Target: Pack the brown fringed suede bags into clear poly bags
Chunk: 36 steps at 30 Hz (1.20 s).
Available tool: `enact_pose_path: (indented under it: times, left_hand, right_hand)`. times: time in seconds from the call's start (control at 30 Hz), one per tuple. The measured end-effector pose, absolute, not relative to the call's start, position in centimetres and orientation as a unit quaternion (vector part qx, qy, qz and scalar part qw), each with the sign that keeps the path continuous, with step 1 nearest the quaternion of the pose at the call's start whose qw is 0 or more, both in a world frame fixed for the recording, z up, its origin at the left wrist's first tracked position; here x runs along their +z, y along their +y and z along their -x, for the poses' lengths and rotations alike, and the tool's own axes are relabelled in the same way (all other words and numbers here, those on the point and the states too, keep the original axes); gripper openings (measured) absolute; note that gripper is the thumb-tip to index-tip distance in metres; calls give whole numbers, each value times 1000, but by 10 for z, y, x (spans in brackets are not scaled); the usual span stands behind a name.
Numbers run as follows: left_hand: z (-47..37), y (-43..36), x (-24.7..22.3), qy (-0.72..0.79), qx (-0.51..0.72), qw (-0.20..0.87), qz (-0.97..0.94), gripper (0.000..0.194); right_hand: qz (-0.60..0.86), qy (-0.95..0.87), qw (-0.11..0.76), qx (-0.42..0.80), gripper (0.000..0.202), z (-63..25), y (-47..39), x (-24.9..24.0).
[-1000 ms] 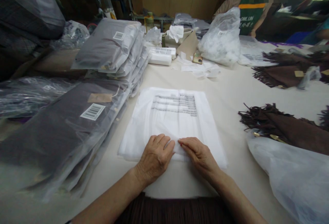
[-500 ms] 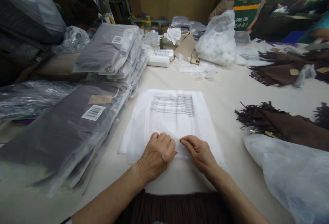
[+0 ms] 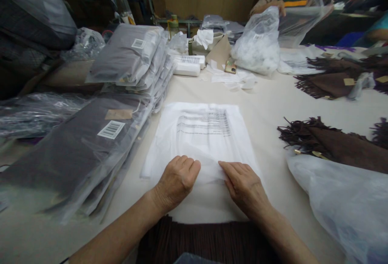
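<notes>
A stack of white translucent plastic bags [image 3: 203,140] printed with dark text lies flat on the table in front of me. My left hand [image 3: 178,177] is curled closed on the near edge of the top bag. Across from it, my right hand [image 3: 242,181] has its fingers pressed together on the same edge, thumb underneath. Between the two hands the bag's edge is lifted and pulled wide. Dark brown fringed fabric [image 3: 209,241] shows below my wrists, at the table's near edge.
Bagged grey folded textiles with barcode labels [image 3: 111,129] are piled on the left. To the right lie brown fringed scarves [image 3: 348,144] and a plastic bag [image 3: 342,199]. A phone [image 3: 230,67] and a stuffed clear bag [image 3: 257,45] sit farther back. Another person's hand [image 3: 280,7] is behind that bag.
My hands have moved apart, left hand leftward and right hand slightly rightward, spreading the bag's edge. The person opposite has raised a hand and a clear plastic sheet or bag.
</notes>
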State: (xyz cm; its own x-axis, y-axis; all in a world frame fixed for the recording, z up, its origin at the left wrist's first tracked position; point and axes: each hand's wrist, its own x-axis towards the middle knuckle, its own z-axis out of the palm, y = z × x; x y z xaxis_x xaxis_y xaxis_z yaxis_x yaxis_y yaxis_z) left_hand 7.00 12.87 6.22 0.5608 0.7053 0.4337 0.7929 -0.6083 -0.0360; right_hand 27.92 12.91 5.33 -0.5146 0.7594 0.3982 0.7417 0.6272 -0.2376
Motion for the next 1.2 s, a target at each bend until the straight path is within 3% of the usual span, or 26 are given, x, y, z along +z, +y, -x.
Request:
enact_pose_path:
  times: [0.2, 0.43, 0.57, 0.77, 0.9, 1.07, 1.2]
  left_hand:
    - [-65, 123, 69, -385, -201, 110, 894, 32]
    - [-41, 128, 86, -351, -185, 168, 902, 29]
    - [-26, 116, 81, -354, -184, 176, 900, 21]
    - [-10, 104, 61, -361, -131, 228, 895, 24]
    - [7, 108, 60, -486, -58, 242, 837, 24]
    - [16, 111, 66, -659, -1, 126, 742, 24]
    - [13, 107, 69, -762, -54, -10, 645, 23]
  right_hand:
    - [525, -805, 252, 114, 28, -271, 118, 64]
    - [520, -831, 168, -102, 33, -284, 120, 56]
    - [518, -827, 172, -138, 28, -313, 112, 54]
    - [526, -809, 258, -53, 26, -330, 95, 52]
    - [501, -813, 295, -36, 26, -341, 88, 50]
    - [484, -828, 282, -40, 27, -357, 82, 44]
    - [609, -761, 213, -66, 29, -360, 78, 35]
